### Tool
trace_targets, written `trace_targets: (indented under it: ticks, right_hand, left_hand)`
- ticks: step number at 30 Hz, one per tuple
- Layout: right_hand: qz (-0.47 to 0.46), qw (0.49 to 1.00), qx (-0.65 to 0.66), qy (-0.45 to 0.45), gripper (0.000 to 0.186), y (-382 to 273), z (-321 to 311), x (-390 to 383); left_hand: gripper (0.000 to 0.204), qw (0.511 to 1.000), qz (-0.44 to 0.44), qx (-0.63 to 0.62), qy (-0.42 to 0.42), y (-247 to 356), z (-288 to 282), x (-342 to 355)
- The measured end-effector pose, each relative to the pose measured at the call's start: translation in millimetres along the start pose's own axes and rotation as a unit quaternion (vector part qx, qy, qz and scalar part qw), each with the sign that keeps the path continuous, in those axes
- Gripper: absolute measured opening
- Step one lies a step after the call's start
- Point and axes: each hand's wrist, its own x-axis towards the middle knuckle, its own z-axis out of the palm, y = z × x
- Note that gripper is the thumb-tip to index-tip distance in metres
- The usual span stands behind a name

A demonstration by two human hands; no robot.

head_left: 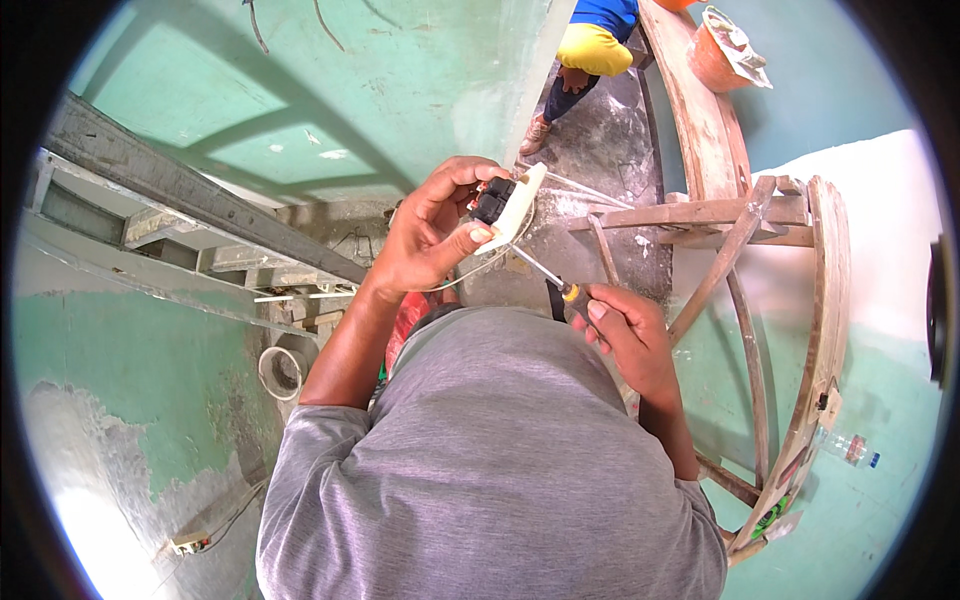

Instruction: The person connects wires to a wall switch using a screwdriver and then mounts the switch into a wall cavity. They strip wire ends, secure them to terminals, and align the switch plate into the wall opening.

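Green-painted wall stands beyond the cream faceplate and to its left. Well to the right of that faceplate is a rough wooden frame, while a grey metal ladder slants across on its left. Another person, in blue and yellow, is beyond the faceplate, slightly right. An orange bucket stands on a plank farther right of it. Left of the faceplate, the left hand pinches it between thumb and fingers, holding it tilted. Nearer and to its right, the right hand curls around a screwdriver, whose shaft reaches the faceplate's lower edge; whether the tip touches cannot be told. Black modules sit against the faceplate's left face.
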Motion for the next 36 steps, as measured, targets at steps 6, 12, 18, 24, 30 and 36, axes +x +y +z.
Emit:
trace_targets:
  ticks: [6, 12, 18, 24, 30, 36]
  right_hand:
    - [-0.205, 0.965, -0.139, 0.087, 0.028, 11, 7, 4]
    - [0.014, 0.998, 0.045, 0.05, 0.025, -1, 7, -5]
    - [-0.187, 0.968, -0.129, 0.107, 0.027, 14, 6, -1]
    - [-0.069, 0.991, -0.085, 0.079, 0.033, 1, 8, 3]
    - [-0.073, 0.988, -0.119, 0.06, 0.034, 7, 3, 2]
    - [-0.163, 0.961, -0.179, 0.131, 0.033, 3, 12, 10]
  left_hand:
    - [0.059, 1.0, 0.005, 0.007, -0.011, 5, 2, 6]
    - [0.06, 1.0, -0.015, -0.012, -0.017, 2, 5, 6]
    - [0.059, 1.0, -0.011, -0.002, -0.019, -3, 2, 8]
    - [0.057, 0.999, -0.022, -0.015, -0.021, -10, -1, 10]
    - [0.056, 0.999, -0.034, -0.021, -0.029, -14, -4, 9]
    - [0.055, 0.999, -0.025, -0.028, -0.03, -17, -5, 11]
